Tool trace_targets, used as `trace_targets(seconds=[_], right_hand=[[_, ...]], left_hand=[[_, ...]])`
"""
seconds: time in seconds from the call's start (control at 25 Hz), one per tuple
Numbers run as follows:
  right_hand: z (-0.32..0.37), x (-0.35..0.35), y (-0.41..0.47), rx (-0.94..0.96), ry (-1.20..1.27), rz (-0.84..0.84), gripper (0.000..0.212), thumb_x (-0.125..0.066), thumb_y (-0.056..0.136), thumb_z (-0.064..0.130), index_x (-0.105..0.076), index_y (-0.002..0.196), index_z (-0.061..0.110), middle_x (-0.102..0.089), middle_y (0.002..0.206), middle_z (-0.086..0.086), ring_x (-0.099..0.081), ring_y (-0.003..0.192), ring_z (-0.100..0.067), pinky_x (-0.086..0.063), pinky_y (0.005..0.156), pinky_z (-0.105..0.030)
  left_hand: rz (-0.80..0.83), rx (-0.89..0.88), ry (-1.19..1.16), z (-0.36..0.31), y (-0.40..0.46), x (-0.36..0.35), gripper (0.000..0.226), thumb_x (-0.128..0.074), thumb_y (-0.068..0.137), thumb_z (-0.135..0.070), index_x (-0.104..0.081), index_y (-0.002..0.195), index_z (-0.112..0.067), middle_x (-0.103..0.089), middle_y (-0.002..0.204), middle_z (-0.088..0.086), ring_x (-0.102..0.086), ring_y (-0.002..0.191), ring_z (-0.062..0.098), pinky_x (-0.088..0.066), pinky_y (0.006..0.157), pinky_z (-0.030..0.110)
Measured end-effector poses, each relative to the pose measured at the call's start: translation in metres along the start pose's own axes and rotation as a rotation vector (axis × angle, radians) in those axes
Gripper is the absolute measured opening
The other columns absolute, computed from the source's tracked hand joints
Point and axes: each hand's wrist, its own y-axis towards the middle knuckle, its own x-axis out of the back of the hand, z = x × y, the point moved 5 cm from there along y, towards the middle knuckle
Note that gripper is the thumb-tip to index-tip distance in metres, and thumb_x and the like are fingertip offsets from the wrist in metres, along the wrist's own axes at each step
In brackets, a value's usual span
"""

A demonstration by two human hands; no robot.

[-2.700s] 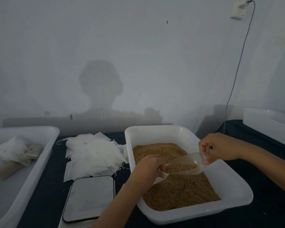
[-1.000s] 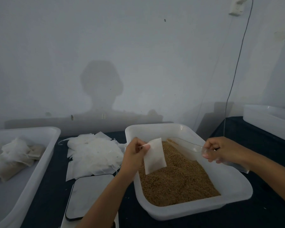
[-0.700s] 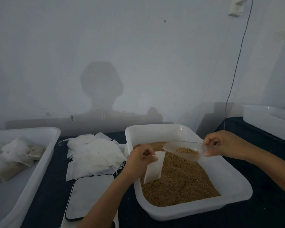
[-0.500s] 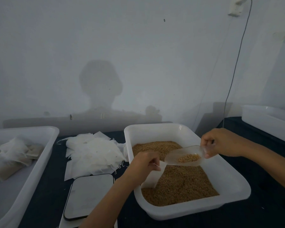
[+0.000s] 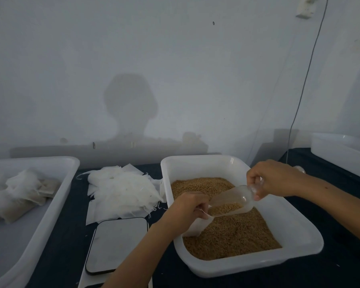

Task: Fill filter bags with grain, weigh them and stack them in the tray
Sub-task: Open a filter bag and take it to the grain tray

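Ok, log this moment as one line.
step: filling | left hand holds filter bag | right hand tips clear scoop | grain tub | scale bare

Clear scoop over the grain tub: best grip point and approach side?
Grip the scoop by its short handle stub at the upper right, coming from the right, as the right hand does. Its open mouth points down-left into the filter bag, so that end must stay free.

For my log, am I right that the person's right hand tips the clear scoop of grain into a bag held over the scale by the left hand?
Not quite: in the head view the left hand holds the bag over the grain bin, not over the scale, which lies bare beside it. The rest stands: the right hand tips the clear scoop of grain into the bag.
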Motion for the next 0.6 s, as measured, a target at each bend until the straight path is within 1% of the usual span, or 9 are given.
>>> trace_targets(seconds=[0.12, 0.2, 0.32, 0.36, 0.44, 0.48, 0.56, 0.6], right_hand=[[-0.006, -0.004, 0.002, 0.003, 0.038, 0.002, 0.012, -0.079, 0.074, 0.024, -0.068, 0.078, 0.021, -0.069, 0.085, 0.007, -0.063, 0.086, -0.009, -0.052, 0.086, -0.037], [-0.013, -0.008, 0.001, 0.003, 0.108, 0.005, 0.013, -0.080, 0.074, 0.024, -0.069, 0.079, 0.019, -0.069, 0.085, 0.007, -0.063, 0.086, -0.010, -0.052, 0.086, -0.035], [-0.026, -0.021, -0.003, -0.008, 0.289, 0.014, 0.014, -0.080, 0.075, 0.022, -0.070, 0.083, 0.017, -0.067, 0.088, 0.006, -0.062, 0.085, -0.007, -0.049, 0.082, -0.025], [-0.030, -0.026, -0.005, -0.020, 0.384, 0.020, 0.013, -0.079, 0.075, 0.020, -0.070, 0.083, 0.016, -0.068, 0.088, 0.004, -0.063, 0.083, -0.010, -0.049, 0.080, -0.025], [-0.037, -0.036, -0.007, -0.058, 0.567, 0.018, 0.011, -0.077, 0.077, 0.016, -0.070, 0.085, 0.015, -0.069, 0.091, -0.001, -0.064, 0.081, -0.015, -0.051, 0.077, -0.027], [-0.040, -0.039, -0.006, -0.081, 0.624, 0.007, 0.010, -0.076, 0.078, 0.015, -0.070, 0.086, 0.014, -0.069, 0.093, -0.002, -0.064, 0.080, -0.014, -0.052, 0.075, -0.027], [-0.045, -0.048, -0.001, -0.140, 0.724, -0.028, 0.011, -0.073, 0.082, 0.017, -0.068, 0.090, 0.012, -0.069, 0.094, -0.004, -0.065, 0.081, -0.012, -0.051, 0.070, -0.023], [-0.046, -0.053, 0.003, -0.178, 0.755, -0.054, 0.013, -0.071, 0.084, 0.017, -0.066, 0.093, 0.010, -0.067, 0.095, -0.005, -0.066, 0.084, -0.014, -0.052, 0.071, -0.024]], left_hand=[[-0.014, 0.005, -0.008, 0.002, 0.000, -0.001, 0.013, -0.068, 0.081, -0.005, -0.059, 0.073, -0.006, -0.052, 0.077, -0.006, -0.044, 0.070, 0.007, -0.036, 0.066, 0.014], [-0.039, 0.017, -0.032, 0.003, 0.000, -0.001, 0.015, -0.067, 0.082, -0.004, -0.056, 0.072, -0.008, -0.051, 0.077, -0.005, -0.043, 0.070, 0.008, -0.036, 0.066, 0.016], [-0.159, 0.073, -0.098, 0.007, -0.002, 0.006, 0.014, -0.066, 0.083, -0.003, -0.056, 0.074, -0.006, -0.056, 0.078, 0.003, -0.051, 0.073, 0.018, -0.043, 0.069, 0.025], [-0.219, 0.101, -0.147, 0.009, -0.003, 0.009, 0.015, -0.065, 0.084, -0.003, -0.056, 0.074, -0.009, -0.059, 0.080, 0.004, -0.054, 0.076, 0.018, -0.045, 0.072, 0.025], [-0.339, 0.169, -0.286, 0.014, -0.006, 0.017, 0.021, -0.065, 0.085, -0.004, -0.054, 0.073, -0.017, -0.061, 0.082, -0.002, -0.057, 0.081, 0.011, -0.047, 0.075, 0.018], [-0.392, 0.196, -0.363, 0.015, -0.008, 0.021, 0.021, -0.065, 0.086, -0.005, -0.055, 0.073, -0.019, -0.062, 0.082, -0.007, -0.058, 0.082, 0.006, -0.047, 0.075, 0.014], [-0.479, 0.217, -0.484, 0.016, -0.009, 0.028, 0.017, -0.064, 0.086, -0.005, -0.057, 0.075, -0.015, -0.063, 0.080, -0.012, -0.059, 0.081, 0.001, -0.047, 0.075, 0.011], [-0.509, 0.212, -0.515, 0.015, -0.009, 0.033, 0.014, -0.064, 0.086, -0.004, -0.058, 0.076, -0.012, -0.063, 0.078, -0.012, -0.059, 0.080, 0.000, -0.047, 0.075, 0.011]])
